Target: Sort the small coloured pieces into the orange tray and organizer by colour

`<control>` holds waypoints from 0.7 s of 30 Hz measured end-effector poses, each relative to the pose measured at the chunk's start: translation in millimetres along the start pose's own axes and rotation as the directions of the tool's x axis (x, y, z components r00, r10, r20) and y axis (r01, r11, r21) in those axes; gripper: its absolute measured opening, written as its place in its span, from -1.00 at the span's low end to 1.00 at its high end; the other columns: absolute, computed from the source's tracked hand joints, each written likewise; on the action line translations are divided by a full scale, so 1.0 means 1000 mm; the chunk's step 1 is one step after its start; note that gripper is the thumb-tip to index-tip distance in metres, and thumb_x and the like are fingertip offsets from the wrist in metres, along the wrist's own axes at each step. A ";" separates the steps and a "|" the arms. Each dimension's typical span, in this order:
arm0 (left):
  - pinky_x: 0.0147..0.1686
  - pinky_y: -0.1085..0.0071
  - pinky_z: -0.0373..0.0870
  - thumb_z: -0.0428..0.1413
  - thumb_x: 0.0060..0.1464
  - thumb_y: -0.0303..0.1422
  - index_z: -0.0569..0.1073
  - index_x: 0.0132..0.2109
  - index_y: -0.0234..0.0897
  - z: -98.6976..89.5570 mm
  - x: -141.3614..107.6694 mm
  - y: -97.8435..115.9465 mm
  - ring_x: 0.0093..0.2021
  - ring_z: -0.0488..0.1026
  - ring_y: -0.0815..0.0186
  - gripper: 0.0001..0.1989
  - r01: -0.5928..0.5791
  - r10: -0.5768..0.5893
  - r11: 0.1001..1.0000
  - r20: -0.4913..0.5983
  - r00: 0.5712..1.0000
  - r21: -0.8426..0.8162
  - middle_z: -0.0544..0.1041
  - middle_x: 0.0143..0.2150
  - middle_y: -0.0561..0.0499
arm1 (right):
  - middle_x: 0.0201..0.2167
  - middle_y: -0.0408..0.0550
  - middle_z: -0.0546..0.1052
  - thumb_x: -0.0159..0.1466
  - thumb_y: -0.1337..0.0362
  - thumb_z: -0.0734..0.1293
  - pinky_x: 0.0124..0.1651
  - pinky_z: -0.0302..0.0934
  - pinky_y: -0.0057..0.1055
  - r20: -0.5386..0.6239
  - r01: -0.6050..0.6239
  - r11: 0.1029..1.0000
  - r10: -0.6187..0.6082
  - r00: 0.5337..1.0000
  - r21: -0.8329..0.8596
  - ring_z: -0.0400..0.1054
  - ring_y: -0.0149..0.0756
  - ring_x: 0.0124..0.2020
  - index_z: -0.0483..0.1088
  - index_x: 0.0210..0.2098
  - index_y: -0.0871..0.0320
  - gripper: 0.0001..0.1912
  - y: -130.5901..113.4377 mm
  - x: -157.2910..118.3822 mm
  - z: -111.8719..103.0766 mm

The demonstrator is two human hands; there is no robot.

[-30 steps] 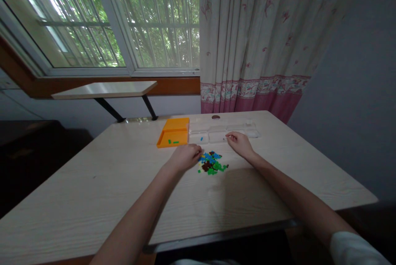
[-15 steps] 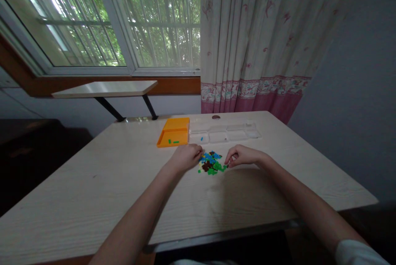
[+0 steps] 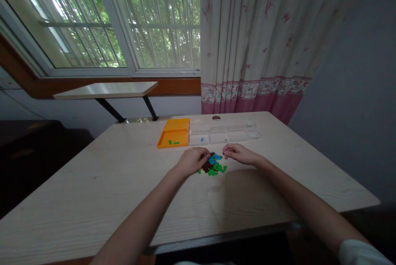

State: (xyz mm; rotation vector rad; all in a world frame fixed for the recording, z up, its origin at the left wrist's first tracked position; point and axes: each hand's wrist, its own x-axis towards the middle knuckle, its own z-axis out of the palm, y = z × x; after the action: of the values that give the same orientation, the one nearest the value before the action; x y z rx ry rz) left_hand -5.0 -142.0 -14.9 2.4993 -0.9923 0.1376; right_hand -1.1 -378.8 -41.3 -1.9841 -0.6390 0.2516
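A small heap of toy building bricks (image 3: 217, 167), green, blue and dark brown, lies on the table between my hands. My left hand (image 3: 193, 161) reaches over the heap's left and far side, fingers bent and tips together at the blue and brown pieces; what they hold, if anything, is too small to make out. Just right of the heap and slightly raised, my right hand (image 3: 240, 153) is closed in a pinch, with a tiny dark brick (image 3: 223, 153) at its fingertips.
Behind the heap stands an orange tray (image 3: 173, 125) with a few green pieces inside. A clear compartment tray (image 3: 218, 136) beside it holds a blue piece and a dark speck. A brown round object (image 3: 216, 118) lies at the table's back edge. A raised shelf (image 3: 107, 89) stands at back left.
My left hand has moved right, further over the heap. My right hand has lifted and shifted slightly left and away from me, off the green pieces, with the dark brick.
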 end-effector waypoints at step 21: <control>-0.34 0.54 0.25 -0.05 0.07 -0.29 0.44 -0.25 -0.25 0.008 -0.001 0.010 -0.36 0.38 0.41 -0.79 -0.082 0.069 0.992 -0.130 0.989 -0.096 0.48 -0.34 0.03 | -0.60 -0.15 0.37 0.18 0.10 0.18 -0.47 0.11 -0.54 -0.230 0.019 0.998 -0.031 0.973 -0.051 0.25 -0.45 -0.55 0.33 -0.41 0.23 -0.70 -0.021 0.008 0.036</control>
State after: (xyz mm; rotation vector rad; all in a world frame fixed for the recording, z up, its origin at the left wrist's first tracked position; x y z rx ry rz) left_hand -12.6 -151.2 -18.4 2.3314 -1.0155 0.2598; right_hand -16.4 -339.7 -39.5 -2.0133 -0.5240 -0.0108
